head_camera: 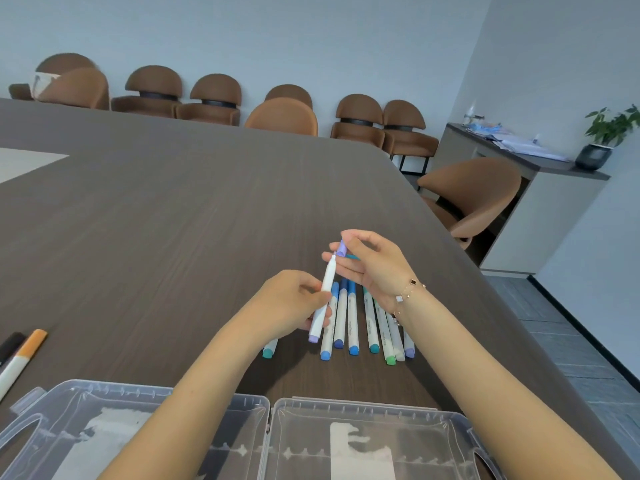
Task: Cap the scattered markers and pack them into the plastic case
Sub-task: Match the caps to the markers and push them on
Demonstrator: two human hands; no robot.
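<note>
My left hand grips a white marker with a lilac end, held tilted, its bare tip pointing up and away. Just beyond that tip, my right hand pinches a lilac cap and also holds a teal cap; cap and tip are a small gap apart. Below my hands, several white markers with blue, teal, green and lilac ends lie side by side on the table. The clear plastic case lies open at the near edge, under my forearms.
An orange-capped marker and a dark one lie at the far left of the dark wood table. Brown chairs line the far and right sides. A cabinet with a plant stands at the right wall.
</note>
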